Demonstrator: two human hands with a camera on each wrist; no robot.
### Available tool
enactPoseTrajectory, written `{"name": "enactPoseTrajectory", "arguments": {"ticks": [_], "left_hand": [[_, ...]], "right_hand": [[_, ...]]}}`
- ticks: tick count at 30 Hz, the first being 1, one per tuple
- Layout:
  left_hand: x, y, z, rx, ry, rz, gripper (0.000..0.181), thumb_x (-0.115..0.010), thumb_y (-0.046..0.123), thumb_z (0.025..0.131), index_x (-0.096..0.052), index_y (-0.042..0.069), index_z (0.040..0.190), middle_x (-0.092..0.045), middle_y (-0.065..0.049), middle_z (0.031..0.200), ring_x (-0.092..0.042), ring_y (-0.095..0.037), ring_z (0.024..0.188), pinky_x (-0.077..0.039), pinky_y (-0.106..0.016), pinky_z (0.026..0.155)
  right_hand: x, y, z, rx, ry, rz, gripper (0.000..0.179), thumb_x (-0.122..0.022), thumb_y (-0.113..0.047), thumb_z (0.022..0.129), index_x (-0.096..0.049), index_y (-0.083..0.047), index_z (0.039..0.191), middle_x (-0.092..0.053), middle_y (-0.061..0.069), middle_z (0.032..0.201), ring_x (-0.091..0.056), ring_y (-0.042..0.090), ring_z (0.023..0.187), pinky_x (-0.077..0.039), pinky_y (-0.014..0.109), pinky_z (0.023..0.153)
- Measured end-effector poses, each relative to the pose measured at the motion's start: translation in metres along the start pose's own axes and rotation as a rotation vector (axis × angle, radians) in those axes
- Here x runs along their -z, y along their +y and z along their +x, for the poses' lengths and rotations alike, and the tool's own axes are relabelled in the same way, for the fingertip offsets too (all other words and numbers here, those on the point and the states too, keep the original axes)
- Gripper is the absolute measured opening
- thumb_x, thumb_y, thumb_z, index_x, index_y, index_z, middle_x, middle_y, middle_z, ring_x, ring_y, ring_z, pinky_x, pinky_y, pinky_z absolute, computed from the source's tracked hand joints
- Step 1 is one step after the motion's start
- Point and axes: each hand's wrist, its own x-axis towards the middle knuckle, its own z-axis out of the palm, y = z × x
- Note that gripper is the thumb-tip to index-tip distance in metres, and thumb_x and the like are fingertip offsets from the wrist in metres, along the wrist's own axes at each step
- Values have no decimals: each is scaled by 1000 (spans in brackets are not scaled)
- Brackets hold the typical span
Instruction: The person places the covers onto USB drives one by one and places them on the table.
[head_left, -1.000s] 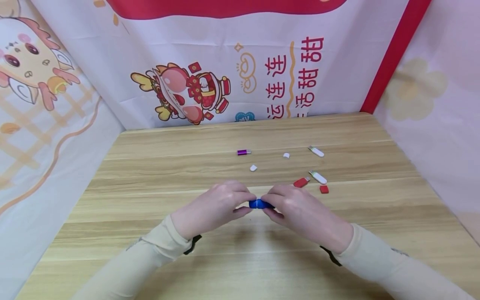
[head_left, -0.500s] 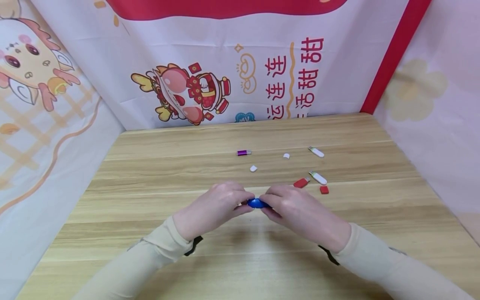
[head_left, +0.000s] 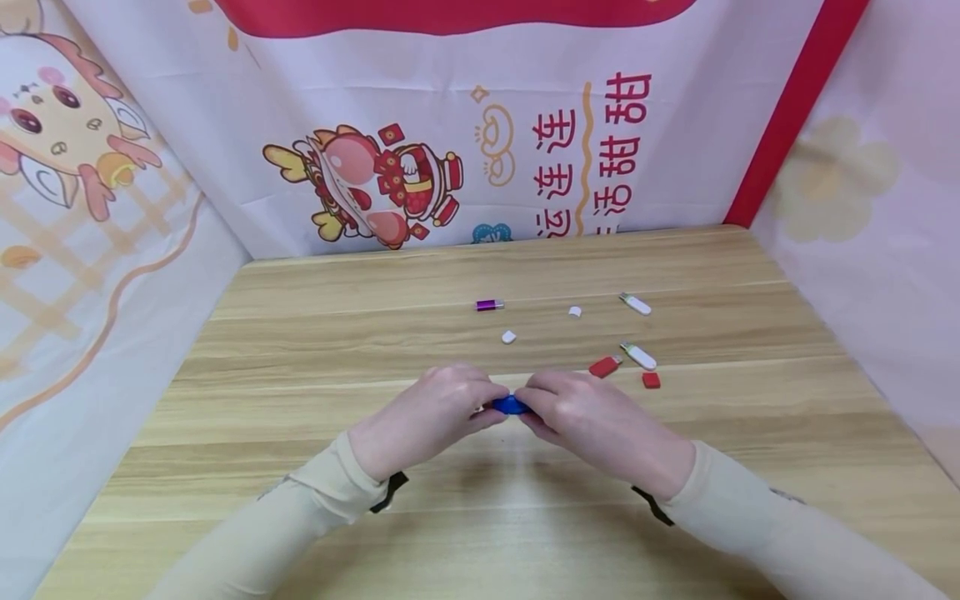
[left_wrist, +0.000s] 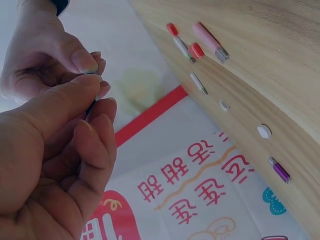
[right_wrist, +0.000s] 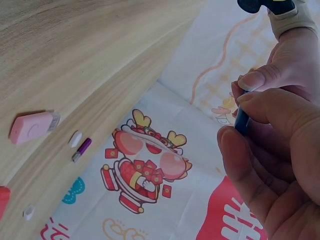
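In the head view, a blue USB stick (head_left: 511,405) is held crosswise between both hands, above the front half of the wooden table. My left hand (head_left: 438,412) pinches its left end between thumb and fingers. The other end is gripped by my right hand (head_left: 592,421), with the thumb below and the fingers over it. Seen from the right wrist, a strip of the blue casing (right_wrist: 242,121) shows between thumb and forefinger. The fingertips of the two hands nearly meet, and they hide most of the stick in the left wrist view.
Beyond the hands lie a purple USB stick (head_left: 490,305), a white cap (head_left: 508,337) and another white cap (head_left: 574,312). Farther right are two uncapped white USB sticks (head_left: 639,357), an uncapped red stick (head_left: 604,367) and a red cap (head_left: 651,381). Printed cloth (head_left: 420,75) surrounds the table.
A pale seam between two blue parts, visible one second ago, no longer shows. The right hand has shifted slightly left, closer to the left hand. The loose pieces on the table stay put.
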Motion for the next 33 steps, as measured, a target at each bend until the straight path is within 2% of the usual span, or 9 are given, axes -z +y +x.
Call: {"name": "enactPoseTrajectory", "arguments": {"ticks": [11,16,20,24,29,33], "left_hand": [[-1,-11,0,-26,12,18,12,-75,12,88,-74,3,96,-67,0,81,-60,-7,71,-51,-16,65],[-2,-18,-1,-7,-9,15,14,-76,11,87,-74,1,96,-67,-2,79,-59,-9,70,-51,-16,65],[-2,-26,0,39,-28,-2,16,-77,12,85,-75,1,96,-68,-3,80,-61,-10,70,-52,-17,67],[-3,-41,5,117,-60,-32,17,-77,12,85,-75,1,97,-70,-4,82,-63,-10,71,-53,-18,67],[-8,-72,22,221,-97,-75,9,-75,10,88,-76,2,93,-72,-4,83,-63,-9,70,-52,-18,65],[-13,-100,37,294,-150,-58,6,-74,12,89,-76,5,90,-71,-1,80,-59,-8,67,-50,-20,63]], "right_hand": [[-8,6,8,28,20,-38,24,-83,-10,81,-73,2,99,-63,4,85,-62,11,70,-54,18,68],[-13,9,14,26,8,-53,23,-83,-11,81,-73,1,98,-63,4,83,-61,11,68,-55,19,66],[-16,13,22,2,-20,-39,23,-82,-12,82,-74,1,98,-65,5,85,-65,13,69,-56,22,66],[-21,26,34,-35,-54,34,23,-82,-11,82,-74,1,100,-68,6,88,-68,15,75,-56,22,69],[-33,59,55,-86,-76,165,16,-79,-3,83,-74,2,97,-68,8,88,-68,15,77,-54,18,68],[-44,86,73,-149,-111,185,11,-78,-2,84,-75,-1,95,-67,7,86,-64,14,75,-53,18,66]]}}
